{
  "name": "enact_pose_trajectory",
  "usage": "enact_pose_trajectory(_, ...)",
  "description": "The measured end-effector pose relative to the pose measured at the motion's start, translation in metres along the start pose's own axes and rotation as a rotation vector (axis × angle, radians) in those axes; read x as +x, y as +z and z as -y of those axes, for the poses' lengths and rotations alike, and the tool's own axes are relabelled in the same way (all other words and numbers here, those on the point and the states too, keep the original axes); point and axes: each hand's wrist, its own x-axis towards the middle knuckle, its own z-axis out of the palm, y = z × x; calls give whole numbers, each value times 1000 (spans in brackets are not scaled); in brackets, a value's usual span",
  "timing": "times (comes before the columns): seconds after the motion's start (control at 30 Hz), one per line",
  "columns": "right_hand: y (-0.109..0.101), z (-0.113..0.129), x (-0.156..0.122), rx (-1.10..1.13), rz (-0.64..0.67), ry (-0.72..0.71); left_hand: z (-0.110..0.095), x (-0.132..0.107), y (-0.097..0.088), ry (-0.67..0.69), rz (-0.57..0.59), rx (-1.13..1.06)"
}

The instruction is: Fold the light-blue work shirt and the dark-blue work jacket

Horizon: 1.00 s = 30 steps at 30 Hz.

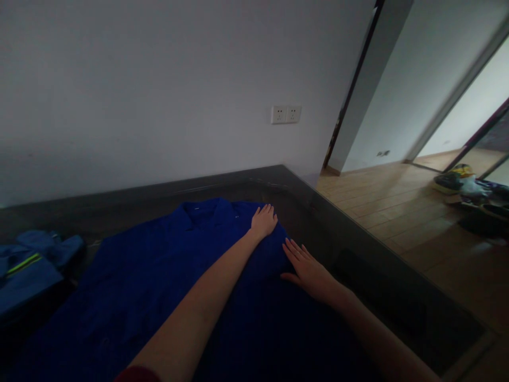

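A dark blue collared shirt (159, 270) lies spread out on a dark table (314, 212), its collar toward the wall. My left hand (264, 220) rests flat near the shirt's far right shoulder, fingers stretched forward. Lower and to the right, my right hand (304, 265) lies on the shirt's right edge with its fingers extended and thumb apart. Neither hand grips the cloth. The near part of the shirt is in deep shadow, so its lower edge is hard to make out.
Folded blue-grey clothing (32, 265) with a yellow-green stripe lies at the left. A white wall with a double socket (286, 114) rises behind the table. To the right, beyond the table edge, is a wooden floor (382, 201) with a pile of bags (473, 188).
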Motion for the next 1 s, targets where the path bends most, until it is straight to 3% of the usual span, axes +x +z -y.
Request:
enact_pose_trajectory(0.17, 5, -5, -3, -12, 5, -19, 4, 4, 0, -39, 95, -30)
enact_pose_trajectory(0.27, 5, -2, -4, -35, 8, -23, 3, 4, -5, -49, 75, -73)
enact_pose_trajectory(0.43, -1, 3, -6, -61, 49, -26, 10, -7, -27, -82, -242, -304)
enact_pose_trajectory(0.57, -5, 6, -5, -37, 22, -17, 35, -29, -59, -62, -418, -432)
enact_pose_trajectory(0.67, -7, 7, -3, 19, -65, -17, 64, -56, -88, -14, -442, -400)
enact_pose_trajectory(0.73, -8, 6, -1, 51, -143, -2, 85, -81, -107, 12, -398, -341)
enact_pose_trajectory(0.87, -5, -2, 3, 63, -299, 20, 126, -148, -133, -2, -206, -178)
enact_pose_trajectory(1.0, 3, -5, 7, 42, -357, -19, 157, -231, -141, -91, -24, -32)
